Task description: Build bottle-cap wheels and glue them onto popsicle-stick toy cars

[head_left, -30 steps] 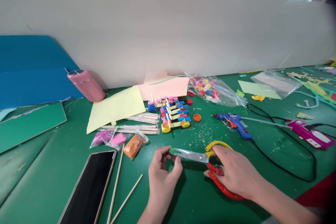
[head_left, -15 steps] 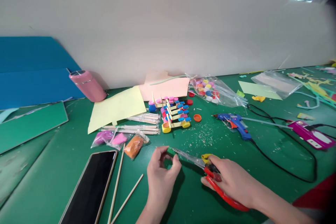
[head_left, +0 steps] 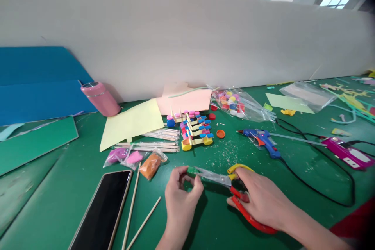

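My left hand (head_left: 182,193) has its thumb and fingers pinched around a small green cap (head_left: 191,170), partly covered by the fingers and the blades. My right hand (head_left: 260,193) grips the scissors (head_left: 222,179) by their red and yellow handles. The blades point left, and their tips lie against the cap. Just beyond the hands stands a model (head_left: 197,129) of light wooden sticks with blue, pink and yellow round pieces. An orange cap (head_left: 220,134) lies beside it.
A blue glue gun (head_left: 260,140) and its black cord lie at right, near a magenta power strip (head_left: 348,152). At left are a phone (head_left: 102,211), wooden sticks (head_left: 143,222), bagged clay (head_left: 150,166) and a pink bottle (head_left: 101,99). A bag of caps (head_left: 234,103) is behind.
The scissors' handles have spread slightly, with the yellow one rising. My left hand keeps its pinch on the green cap. The whole view has tilted up a little.
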Motion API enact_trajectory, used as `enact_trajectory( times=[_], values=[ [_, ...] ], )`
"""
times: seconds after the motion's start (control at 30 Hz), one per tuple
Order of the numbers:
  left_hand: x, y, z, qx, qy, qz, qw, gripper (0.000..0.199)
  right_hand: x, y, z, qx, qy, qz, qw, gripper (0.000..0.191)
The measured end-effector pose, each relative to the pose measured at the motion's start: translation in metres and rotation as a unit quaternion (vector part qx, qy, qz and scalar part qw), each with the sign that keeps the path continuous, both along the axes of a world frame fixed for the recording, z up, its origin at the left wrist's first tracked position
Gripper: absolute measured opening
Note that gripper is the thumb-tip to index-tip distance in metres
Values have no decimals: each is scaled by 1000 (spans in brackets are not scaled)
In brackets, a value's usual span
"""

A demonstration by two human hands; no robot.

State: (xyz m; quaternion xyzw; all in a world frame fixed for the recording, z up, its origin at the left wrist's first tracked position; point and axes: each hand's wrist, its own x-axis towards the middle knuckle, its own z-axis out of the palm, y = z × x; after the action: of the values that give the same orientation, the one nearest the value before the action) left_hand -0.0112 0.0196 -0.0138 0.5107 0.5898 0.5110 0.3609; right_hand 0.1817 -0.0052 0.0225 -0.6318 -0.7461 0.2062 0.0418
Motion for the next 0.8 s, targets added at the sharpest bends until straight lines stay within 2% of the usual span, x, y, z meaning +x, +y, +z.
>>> enact_trajectory(
  times=[0.2,0.4,0.53,0.8],
  values=[
    [0,-1,4,13,28,0,1000,22,-1,3,-6,33,-23,12,999,37],
    [0,-1,2,-7,14,-10,1000,20,-3,4,-12,28,-23,7,999,32],
    [-1,2,1,-17,6,6,1000,19,-8,5,-13,17,-29,-6,999,33],
    [-1,2,4,33,-9,53,998,22,-6,12,0,-47,92,-36,994,32]
  ],
)
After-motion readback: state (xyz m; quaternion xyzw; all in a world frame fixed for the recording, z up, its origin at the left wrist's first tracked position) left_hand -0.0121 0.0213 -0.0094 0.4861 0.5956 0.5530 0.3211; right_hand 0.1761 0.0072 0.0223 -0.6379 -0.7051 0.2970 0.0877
